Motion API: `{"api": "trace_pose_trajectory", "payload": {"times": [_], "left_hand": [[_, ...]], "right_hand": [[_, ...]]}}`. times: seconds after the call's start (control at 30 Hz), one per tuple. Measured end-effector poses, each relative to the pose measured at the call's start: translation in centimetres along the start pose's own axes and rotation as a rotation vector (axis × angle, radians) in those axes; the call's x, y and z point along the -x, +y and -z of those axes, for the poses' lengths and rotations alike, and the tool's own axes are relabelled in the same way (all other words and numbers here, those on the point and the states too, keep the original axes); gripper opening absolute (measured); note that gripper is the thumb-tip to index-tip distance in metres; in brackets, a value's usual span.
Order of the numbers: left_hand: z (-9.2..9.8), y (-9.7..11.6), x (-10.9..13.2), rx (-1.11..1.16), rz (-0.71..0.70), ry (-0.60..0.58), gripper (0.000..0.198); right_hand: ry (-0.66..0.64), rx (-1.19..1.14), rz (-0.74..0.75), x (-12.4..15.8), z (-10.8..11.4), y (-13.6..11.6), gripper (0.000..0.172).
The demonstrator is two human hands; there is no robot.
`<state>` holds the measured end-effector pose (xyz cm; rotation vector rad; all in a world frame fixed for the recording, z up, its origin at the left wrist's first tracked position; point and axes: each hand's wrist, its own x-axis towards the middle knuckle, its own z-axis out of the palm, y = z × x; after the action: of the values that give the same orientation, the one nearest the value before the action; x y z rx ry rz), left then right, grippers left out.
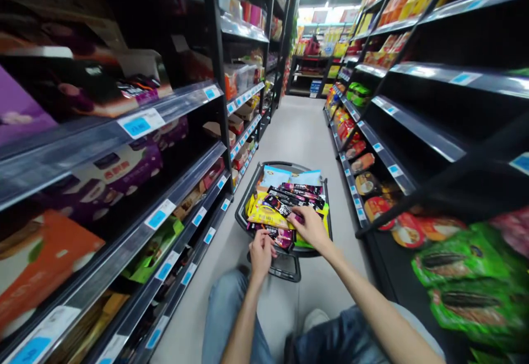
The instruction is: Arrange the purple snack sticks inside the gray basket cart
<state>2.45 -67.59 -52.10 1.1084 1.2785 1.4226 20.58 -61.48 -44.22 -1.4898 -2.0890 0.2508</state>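
Note:
A black shopping basket (241, 209) stands on the floor before my knees, filled with snack packets. Over its contents, my right hand (312, 229) pinches a dark snack packet (278, 205) by its right end. My left hand (261, 253) is at the near rim, its curled fingers on a purple snack packet (283, 237); the fingertips are partly hidden. Between the two hands lies a yellow packet (268, 218). Several dark packets (301, 190) are heaped behind it, with light blue bags (276, 175) at the far end. The basket's handle (287, 277) hangs towards me.
Close on my left runs a dark shelf rack (177, 105) with boxes and blue price tags. Another rack (433, 77) lines the right, with green bags (463, 265) and round tubs (407, 230) low down. The grey aisle floor (297, 127) leads to a far display.

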Motion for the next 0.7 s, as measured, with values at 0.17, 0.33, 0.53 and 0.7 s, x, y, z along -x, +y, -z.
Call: {"api": "trace_pose_trajectory", "payload": {"times": [0.17,0.33,0.53,0.7], "left_hand": [[-0.2,-0.1,0.0,-0.036,0.009,-0.050,0.021],[-0.1,-0.6,0.1,-0.081,0.006,-0.073,0.021],[-0.2,-0.3,0.2,-0.109,0.006,-0.059,0.021],[0.0,-0.1,0.7,-0.023,-0.036,0.055,0.014]], "right_hand": [[-0.171,0.198,-0.019,-0.8,-0.3,-1.0,0.042],[-0.218,0.357,-0.071,-2.4,-1.8,-1.7,0.035],[-0.152,0.389,-0.179,-3.3,-0.9,-2.9,0.031],[-0.228,0.174,0.034,-1.9,0.6,-3.7,0.031]]}}
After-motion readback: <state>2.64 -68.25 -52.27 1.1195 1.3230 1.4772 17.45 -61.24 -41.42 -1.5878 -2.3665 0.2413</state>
